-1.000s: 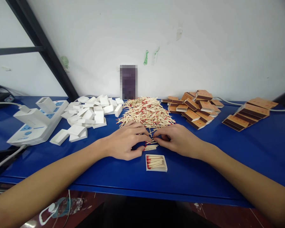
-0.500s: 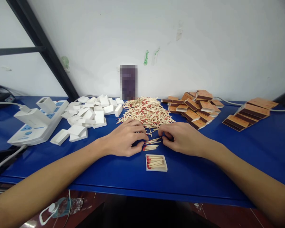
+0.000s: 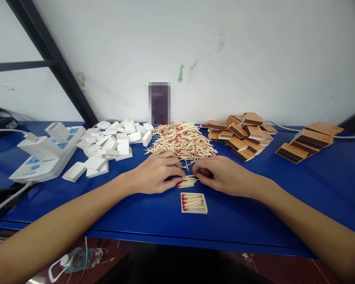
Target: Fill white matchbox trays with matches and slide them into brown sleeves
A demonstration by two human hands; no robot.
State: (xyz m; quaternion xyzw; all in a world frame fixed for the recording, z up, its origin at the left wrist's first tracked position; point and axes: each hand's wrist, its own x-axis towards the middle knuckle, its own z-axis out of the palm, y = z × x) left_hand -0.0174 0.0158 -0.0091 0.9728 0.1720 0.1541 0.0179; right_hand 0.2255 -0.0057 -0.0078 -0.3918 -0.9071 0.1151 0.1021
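A small bundle of red-tipped matches lies on the blue table between my two hands. My left hand rests palm down with curled fingers, its fingertips pressed to the bundle's left end. My right hand is curled too, pinching the bundle's right end. Just in front sits an open white tray partly filled with matches. A big loose heap of matches lies right behind my hands.
Several empty white trays are piled at the left, beside a white power strip with plugs and cables. Orange-brown matchbox sleeves lie in a heap at the right, with a neat stack farther right. The wall is close behind.
My hands drew apart a little half a second ago, and have closed in again on the small bundle, squaring its ends. The tray has not moved.
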